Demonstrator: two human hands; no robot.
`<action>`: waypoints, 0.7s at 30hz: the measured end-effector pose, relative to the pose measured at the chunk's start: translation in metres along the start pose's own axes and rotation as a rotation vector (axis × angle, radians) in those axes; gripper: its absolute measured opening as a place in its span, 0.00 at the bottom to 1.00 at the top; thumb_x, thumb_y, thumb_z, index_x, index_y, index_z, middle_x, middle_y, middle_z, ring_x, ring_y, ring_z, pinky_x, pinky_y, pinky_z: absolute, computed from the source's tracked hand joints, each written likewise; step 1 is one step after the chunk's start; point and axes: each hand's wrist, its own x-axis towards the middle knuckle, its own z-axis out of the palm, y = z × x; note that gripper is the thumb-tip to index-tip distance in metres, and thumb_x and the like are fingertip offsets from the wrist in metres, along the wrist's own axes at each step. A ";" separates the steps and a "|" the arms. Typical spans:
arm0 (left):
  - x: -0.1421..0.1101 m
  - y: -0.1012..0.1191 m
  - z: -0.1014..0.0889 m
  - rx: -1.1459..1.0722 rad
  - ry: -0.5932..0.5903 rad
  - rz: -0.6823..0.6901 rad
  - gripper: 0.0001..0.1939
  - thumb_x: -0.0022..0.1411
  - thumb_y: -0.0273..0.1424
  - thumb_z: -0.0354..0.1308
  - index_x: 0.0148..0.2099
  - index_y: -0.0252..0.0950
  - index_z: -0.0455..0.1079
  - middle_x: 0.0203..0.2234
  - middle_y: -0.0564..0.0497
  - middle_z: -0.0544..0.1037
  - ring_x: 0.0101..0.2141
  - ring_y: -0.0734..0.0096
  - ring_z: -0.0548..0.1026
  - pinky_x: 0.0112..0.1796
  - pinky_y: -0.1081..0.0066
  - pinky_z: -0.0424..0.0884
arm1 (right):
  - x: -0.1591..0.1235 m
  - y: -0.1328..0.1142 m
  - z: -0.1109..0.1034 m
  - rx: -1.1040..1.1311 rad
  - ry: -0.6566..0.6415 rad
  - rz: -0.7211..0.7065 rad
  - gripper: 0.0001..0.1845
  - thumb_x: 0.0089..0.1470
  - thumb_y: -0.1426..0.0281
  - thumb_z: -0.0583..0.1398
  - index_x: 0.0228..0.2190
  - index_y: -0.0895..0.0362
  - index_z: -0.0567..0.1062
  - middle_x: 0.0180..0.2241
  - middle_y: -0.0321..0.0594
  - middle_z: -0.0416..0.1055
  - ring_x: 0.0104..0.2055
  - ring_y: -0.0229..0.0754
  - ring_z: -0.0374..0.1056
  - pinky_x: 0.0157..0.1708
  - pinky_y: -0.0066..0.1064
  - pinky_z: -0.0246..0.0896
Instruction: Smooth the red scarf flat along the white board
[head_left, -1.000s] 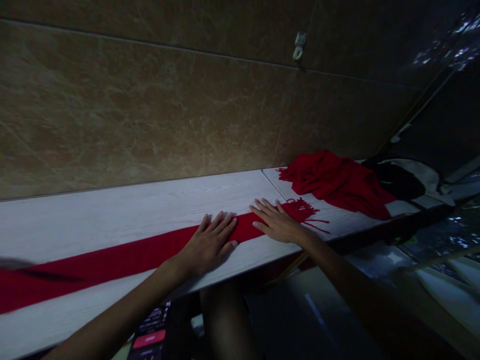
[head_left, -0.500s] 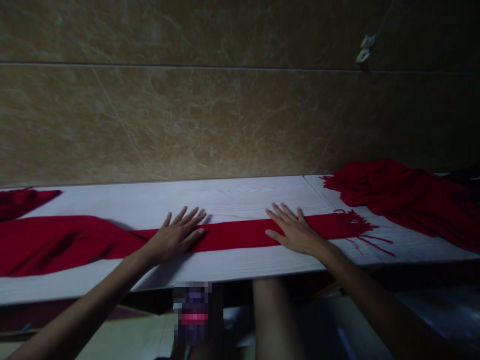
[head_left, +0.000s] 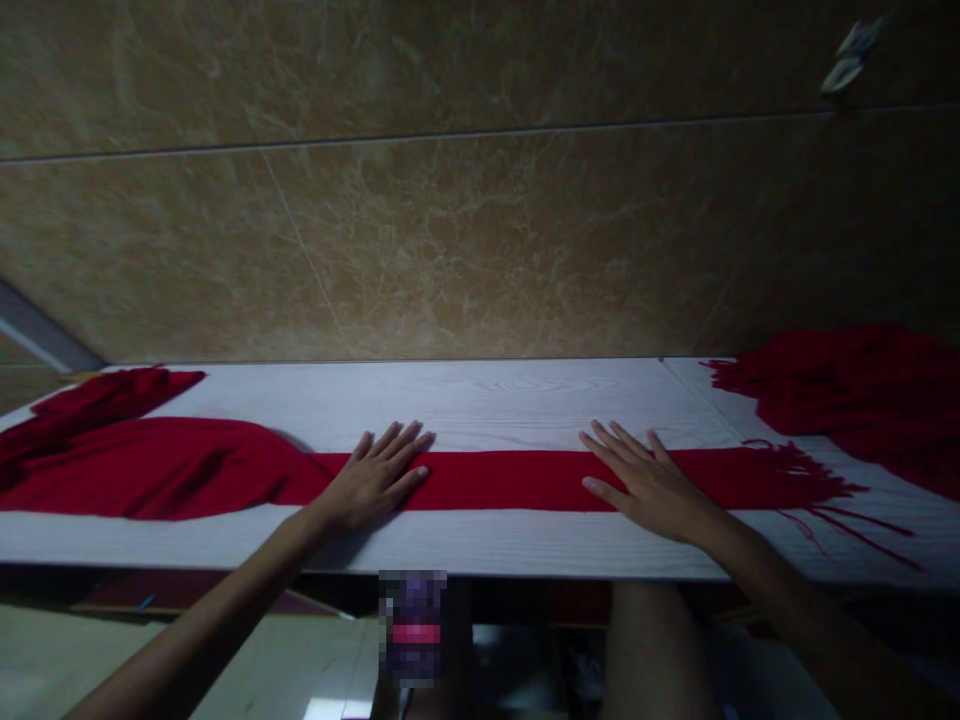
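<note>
A red fringed scarf point(head_left: 510, 481) runs lengthwise along a white wood-grain table point(head_left: 480, 545). Between my hands it lies as a flat, narrow band; to the left it widens into loose, wrinkled cloth, and its tassels spread out on the right. My left hand point(head_left: 379, 475) rests palm down on the band near the loose part, fingers spread. Flat on the band closer to the tassels is my right hand point(head_left: 649, 480), its fingers also apart. Neither hand grips the cloth.
Another heap of red fringed cloth point(head_left: 862, 390) lies at the table's right end. A red cloth end point(head_left: 120, 390) sits at the back left. Behind the table rises a brown marbled tile wall point(head_left: 480, 240) with a small white fixture point(head_left: 847, 65). My legs are below the front edge.
The view has swung left, so more of the table's left end shows. Both hands stay flat on the scarf, in about the same places.
</note>
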 end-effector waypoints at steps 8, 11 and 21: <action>-0.064 -0.062 -0.076 -0.314 0.510 -0.364 0.29 0.68 0.52 0.47 0.53 0.35 0.74 0.51 0.43 0.81 0.55 0.48 0.76 0.59 0.58 0.71 | -0.001 0.011 0.011 0.024 0.030 0.002 0.39 0.68 0.44 0.47 0.71 0.49 0.62 0.72 0.48 0.56 0.75 0.62 0.50 0.70 0.70 0.41; -0.105 -0.083 -0.087 -0.361 0.517 -0.555 0.23 0.62 0.51 0.53 0.42 0.37 0.75 0.37 0.47 0.84 0.44 0.48 0.79 0.47 0.62 0.75 | 0.003 0.009 0.012 0.026 0.062 0.019 0.41 0.66 0.42 0.47 0.71 0.49 0.62 0.72 0.48 0.56 0.74 0.65 0.51 0.69 0.72 0.42; -0.110 -0.086 -0.076 -0.920 0.630 -0.886 0.18 0.51 0.45 0.62 0.34 0.35 0.74 0.26 0.46 0.77 0.26 0.62 0.76 0.24 0.68 0.75 | 0.017 -0.009 0.007 0.087 0.118 -0.016 0.39 0.68 0.45 0.44 0.70 0.48 0.64 0.73 0.44 0.55 0.75 0.62 0.48 0.71 0.68 0.42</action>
